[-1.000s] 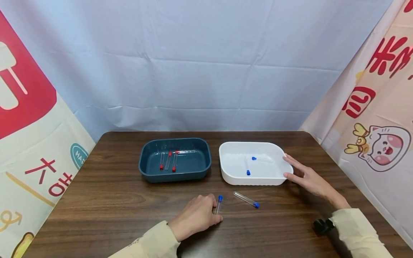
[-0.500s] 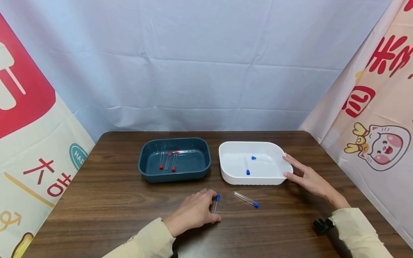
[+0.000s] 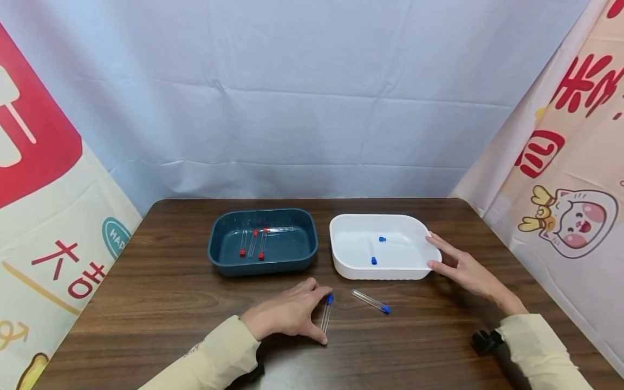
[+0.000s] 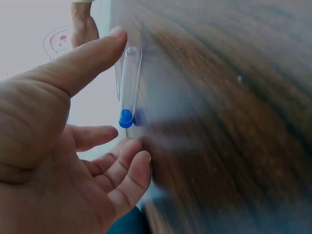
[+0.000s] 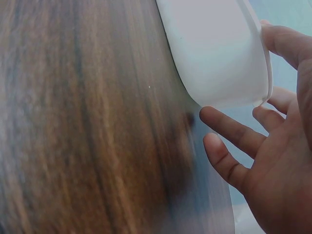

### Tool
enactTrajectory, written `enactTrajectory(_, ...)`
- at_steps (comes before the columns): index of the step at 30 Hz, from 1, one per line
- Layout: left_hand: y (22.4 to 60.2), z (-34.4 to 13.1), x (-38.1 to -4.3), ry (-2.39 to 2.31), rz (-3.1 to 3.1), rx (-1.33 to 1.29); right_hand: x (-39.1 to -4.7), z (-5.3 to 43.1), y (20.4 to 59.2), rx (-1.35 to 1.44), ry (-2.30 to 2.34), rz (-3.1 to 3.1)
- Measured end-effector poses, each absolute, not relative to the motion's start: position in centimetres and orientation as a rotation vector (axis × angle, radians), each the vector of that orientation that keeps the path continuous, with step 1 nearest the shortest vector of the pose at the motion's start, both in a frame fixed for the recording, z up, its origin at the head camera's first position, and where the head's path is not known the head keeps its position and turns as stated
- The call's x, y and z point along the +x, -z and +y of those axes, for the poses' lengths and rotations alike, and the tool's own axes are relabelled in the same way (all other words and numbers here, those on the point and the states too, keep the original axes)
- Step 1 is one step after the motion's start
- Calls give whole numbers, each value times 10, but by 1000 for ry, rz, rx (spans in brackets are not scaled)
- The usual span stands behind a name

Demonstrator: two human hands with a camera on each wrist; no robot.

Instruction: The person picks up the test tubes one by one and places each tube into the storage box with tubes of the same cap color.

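My left hand (image 3: 292,311) is spread around a clear blue-capped test tube (image 3: 326,315) on the table, thumb near its rounded end and fingers near its cap. In the left wrist view the tube (image 4: 129,87) lies beyond the thumb and fingers, with a gap showing. To its right lies a second blue-capped test tube (image 3: 371,301). My right hand (image 3: 468,273) touches the right end of a white basin (image 3: 385,274), its fingers extended; the right wrist view shows the thumb at the basin's rim (image 5: 267,63). Two blue-capped tubes lie inside this basin.
Left of the white basin stands a dark teal basin (image 3: 265,267) holding several red-capped test tubes (image 3: 252,244). Both sit toward the back of the wooden table (image 3: 161,314). A pale cloth (image 3: 312,108) hangs behind, and printed cloths flank the sides.
My left thumb and fingers have spread wider, and the thumb has come nearer the front. The tube by them has shifted slightly left. My right hand stays at the white basin.
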State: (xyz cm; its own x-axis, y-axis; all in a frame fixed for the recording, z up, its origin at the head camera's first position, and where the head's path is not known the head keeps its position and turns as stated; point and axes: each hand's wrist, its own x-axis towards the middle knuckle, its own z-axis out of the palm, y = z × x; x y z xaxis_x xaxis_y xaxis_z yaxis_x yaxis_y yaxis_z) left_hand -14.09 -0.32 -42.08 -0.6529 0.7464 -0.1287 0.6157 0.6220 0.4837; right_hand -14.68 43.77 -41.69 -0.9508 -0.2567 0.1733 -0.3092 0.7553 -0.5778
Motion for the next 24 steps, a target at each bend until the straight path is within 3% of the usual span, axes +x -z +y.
enactTrajectory(24,421,1,-137,-460,2569,1175,-146,438,416,445,-991,-2876)
